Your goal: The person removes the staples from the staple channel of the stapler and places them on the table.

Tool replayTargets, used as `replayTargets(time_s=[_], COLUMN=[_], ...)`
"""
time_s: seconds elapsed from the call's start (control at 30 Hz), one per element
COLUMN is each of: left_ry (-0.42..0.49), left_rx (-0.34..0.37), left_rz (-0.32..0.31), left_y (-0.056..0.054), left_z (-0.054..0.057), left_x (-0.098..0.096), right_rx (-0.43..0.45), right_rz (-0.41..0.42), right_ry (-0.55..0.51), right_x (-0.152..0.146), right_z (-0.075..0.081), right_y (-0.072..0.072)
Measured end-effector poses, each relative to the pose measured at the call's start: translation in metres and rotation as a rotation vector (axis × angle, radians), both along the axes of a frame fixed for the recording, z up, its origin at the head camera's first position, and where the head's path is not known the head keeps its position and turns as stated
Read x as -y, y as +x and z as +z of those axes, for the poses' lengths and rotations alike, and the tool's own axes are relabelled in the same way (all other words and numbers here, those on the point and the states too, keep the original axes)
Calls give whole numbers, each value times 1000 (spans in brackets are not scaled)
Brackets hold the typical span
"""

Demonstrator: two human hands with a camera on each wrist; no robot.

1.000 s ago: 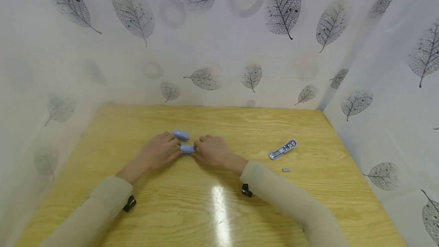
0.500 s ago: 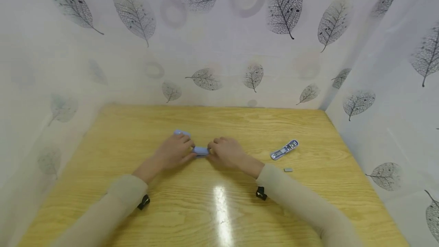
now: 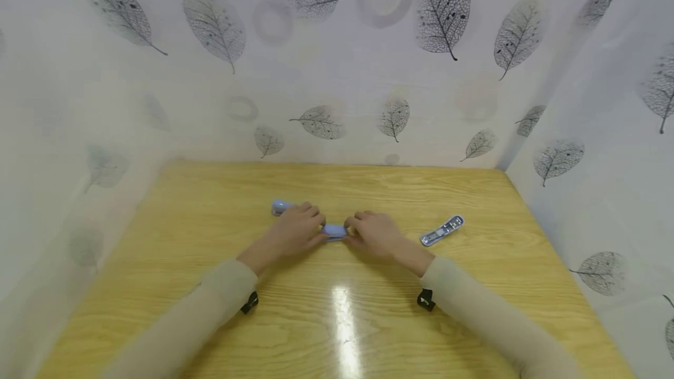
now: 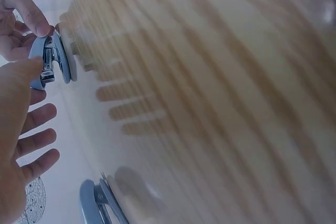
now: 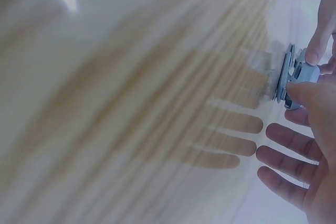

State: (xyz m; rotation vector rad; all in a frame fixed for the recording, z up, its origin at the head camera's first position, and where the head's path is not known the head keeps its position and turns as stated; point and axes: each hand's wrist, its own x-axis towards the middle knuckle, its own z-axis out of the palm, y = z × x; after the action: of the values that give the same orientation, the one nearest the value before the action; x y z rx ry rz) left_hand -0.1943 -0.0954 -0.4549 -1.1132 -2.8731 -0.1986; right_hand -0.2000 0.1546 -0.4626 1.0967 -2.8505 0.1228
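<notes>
A pale blue plastic stapler with metal inner parts [image 3: 334, 232] is held between the left hand [image 3: 295, 230] and the right hand [image 3: 375, 234], each end pinched by thumb and forefinger, other fingers extended. A light, stiff, slightly slippery body is to be expected, best gripped by both ends. Beyond the left hand, a second pale blue stapler [image 3: 279, 206] is partly hidden.

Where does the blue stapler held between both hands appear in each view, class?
Head: held blue stapler, just below centre.
Left wrist: held blue stapler, upper left.
Right wrist: held blue stapler, far right, slightly above mid-height.
Shared landmark: right hand, pinching one end.
</notes>
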Motion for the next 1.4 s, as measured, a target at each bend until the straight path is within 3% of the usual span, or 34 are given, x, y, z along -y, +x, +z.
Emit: replayTargets(time_s=[0.27,0.63,0.77,0.93,1.03,1.4], left_ry=[-18,-50,-22,41,69,75], left_rx=[-37,-40,-10,87,115,74], left_rz=[-14,-31,0,89,109,95], left_y=[-6,-13,-13,-12,-10,-9], left_z=[-8,-12,-13,-18,-21,-32], left_x=[-25,-55,-57,-53,-52,-57], right_rx=[-19,-31,3,125,173,91], right_rz=[-8,-49,-62,-108,-102,12], right_ry=[-47,-13,-38,-171,-230,-143], right_x=[-26,-54,-57,-55,-53,-37], right_z=[-4,-5,-5,-6,-9,-9], right_y=[-3,-3,-4,-4,-6,-11])
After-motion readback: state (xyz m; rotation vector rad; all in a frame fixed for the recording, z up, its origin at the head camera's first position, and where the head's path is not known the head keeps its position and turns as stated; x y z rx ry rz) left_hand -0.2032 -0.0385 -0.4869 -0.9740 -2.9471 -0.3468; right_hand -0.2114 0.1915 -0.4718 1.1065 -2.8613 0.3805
